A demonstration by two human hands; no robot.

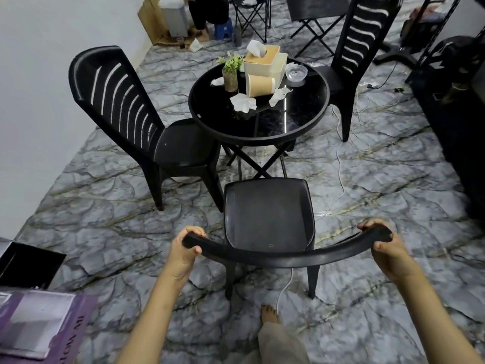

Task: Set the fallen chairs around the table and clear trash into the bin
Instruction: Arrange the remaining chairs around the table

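A black plastic chair (269,214) stands upright just in front of me, facing the round black table (296,124). My left hand (183,252) grips the left end of its backrest top and my right hand (387,252) grips the right end. Two more black chairs stand upright, one at the table's left (126,111) and one at its far right (359,48). On the tabletop lie crumpled white tissues (242,102), a tipped paper cup (259,85), a tissue box (263,60), a small plant (231,72) and a clear dish (296,73).
White cables (338,158) trail over the marble-patterned floor right of the table. A purple box (44,327) and a black box (29,266) sit at lower left. A grey bin (174,18), a blue stool and folding chairs stand at the back. My bare foot (269,313) is behind the chair.
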